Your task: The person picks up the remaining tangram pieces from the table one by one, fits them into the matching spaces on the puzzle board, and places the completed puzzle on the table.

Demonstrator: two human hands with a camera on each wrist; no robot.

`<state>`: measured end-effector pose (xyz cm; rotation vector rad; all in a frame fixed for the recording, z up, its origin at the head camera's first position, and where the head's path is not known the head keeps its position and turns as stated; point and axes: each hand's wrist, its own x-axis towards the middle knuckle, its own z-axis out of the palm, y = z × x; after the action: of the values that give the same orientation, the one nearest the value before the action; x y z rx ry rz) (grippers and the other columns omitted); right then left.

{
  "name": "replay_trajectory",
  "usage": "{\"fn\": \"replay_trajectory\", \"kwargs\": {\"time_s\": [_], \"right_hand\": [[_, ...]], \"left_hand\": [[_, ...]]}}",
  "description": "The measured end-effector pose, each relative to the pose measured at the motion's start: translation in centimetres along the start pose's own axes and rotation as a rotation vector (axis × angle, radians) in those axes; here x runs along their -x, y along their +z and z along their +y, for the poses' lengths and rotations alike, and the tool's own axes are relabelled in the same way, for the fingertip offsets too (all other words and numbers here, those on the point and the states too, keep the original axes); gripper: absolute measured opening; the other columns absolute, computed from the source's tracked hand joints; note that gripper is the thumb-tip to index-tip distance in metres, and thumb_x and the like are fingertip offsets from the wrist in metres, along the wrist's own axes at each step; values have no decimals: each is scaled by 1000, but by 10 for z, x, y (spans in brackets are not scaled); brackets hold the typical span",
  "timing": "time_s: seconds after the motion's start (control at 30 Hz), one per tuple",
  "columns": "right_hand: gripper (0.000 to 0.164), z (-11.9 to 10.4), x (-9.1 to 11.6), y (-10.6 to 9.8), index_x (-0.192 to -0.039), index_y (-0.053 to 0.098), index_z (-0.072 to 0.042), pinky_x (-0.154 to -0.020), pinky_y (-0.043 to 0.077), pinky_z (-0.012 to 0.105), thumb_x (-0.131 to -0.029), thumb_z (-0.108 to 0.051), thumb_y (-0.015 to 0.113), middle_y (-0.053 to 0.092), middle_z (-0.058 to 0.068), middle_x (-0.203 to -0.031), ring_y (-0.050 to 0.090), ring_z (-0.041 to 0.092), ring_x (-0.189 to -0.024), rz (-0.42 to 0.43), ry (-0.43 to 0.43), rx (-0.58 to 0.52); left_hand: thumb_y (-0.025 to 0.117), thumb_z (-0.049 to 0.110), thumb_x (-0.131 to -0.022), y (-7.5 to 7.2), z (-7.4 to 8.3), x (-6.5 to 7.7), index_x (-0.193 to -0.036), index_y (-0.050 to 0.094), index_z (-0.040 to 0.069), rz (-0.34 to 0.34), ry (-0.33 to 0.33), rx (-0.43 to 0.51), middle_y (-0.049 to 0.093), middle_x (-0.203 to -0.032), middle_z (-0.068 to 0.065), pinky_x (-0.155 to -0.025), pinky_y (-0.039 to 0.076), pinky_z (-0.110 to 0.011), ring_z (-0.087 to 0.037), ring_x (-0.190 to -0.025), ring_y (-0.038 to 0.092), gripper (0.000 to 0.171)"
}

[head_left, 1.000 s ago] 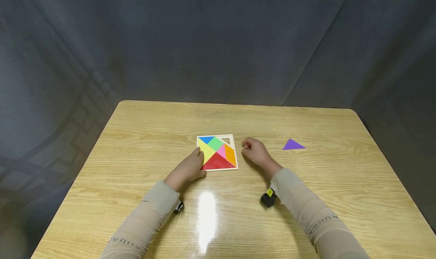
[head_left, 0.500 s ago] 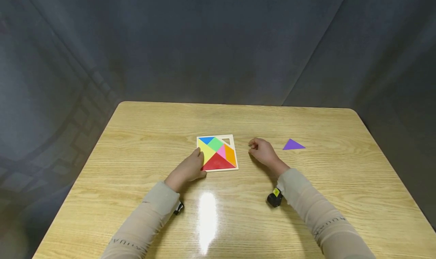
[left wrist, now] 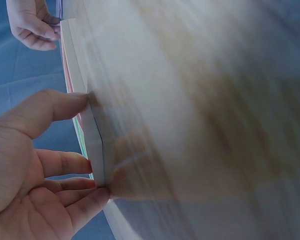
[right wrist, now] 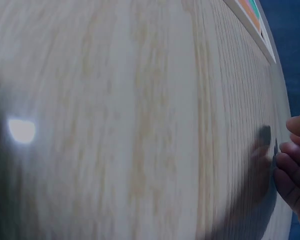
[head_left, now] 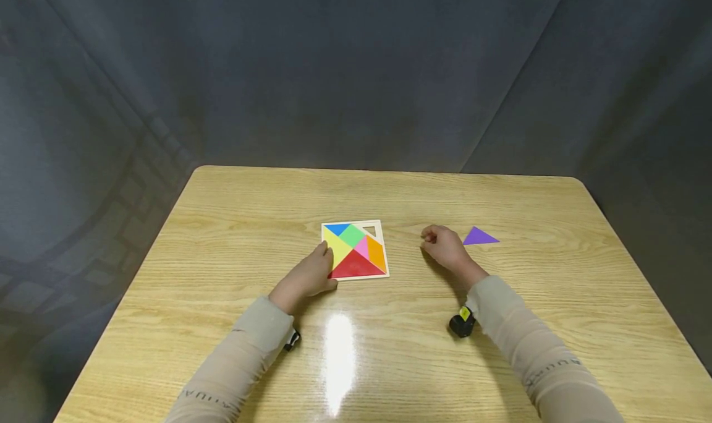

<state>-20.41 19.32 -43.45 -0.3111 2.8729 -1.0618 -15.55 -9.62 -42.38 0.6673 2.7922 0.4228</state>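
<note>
A white-framed tangram tray [head_left: 378, 229] lies flat on the table, holding blue, yellow, green, pink, orange and red pieces [head_left: 356, 264]. One small triangular gap shows at its far right corner. My left hand [head_left: 308, 273] grips the tray's near left corner. In the left wrist view, its thumb [left wrist: 65, 105] and fingers [left wrist: 87, 205] hold the tray's edges from two sides. To the right of the tray, my right hand [head_left: 447, 247] hovers low with loosely curled fingers and nothing in them. Just beyond it lies a purple triangle [head_left: 479, 237], flat on the wood.
The wooden table [head_left: 250, 213] reaches back to a dark grey curtain [head_left: 356, 76]. A bright glare patch [head_left: 339, 361] shines on its near middle. A small black wrist camera [head_left: 462, 323] hangs under the right sleeve [head_left: 534, 336].
My right hand has drawn away from the tray to the right, toward the purple triangle. The left hand and the tray have stayed in place.
</note>
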Motion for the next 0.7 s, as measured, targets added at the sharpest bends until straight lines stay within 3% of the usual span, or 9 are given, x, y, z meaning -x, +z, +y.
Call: {"fn": "replay_trajectory", "kwargs": {"time_s": [0.7], "right_hand": [[24, 22, 4, -22, -100, 54, 9, -65, 44, 33, -80, -4, 54, 53, 18, -88, 51, 27, -79, 29, 59, -18]], "left_hand": [[63, 15, -71, 0, 0, 0, -117, 39, -17, 24, 12, 7, 29, -126, -32, -89, 37, -36, -36, -108, 42, 61]]}}
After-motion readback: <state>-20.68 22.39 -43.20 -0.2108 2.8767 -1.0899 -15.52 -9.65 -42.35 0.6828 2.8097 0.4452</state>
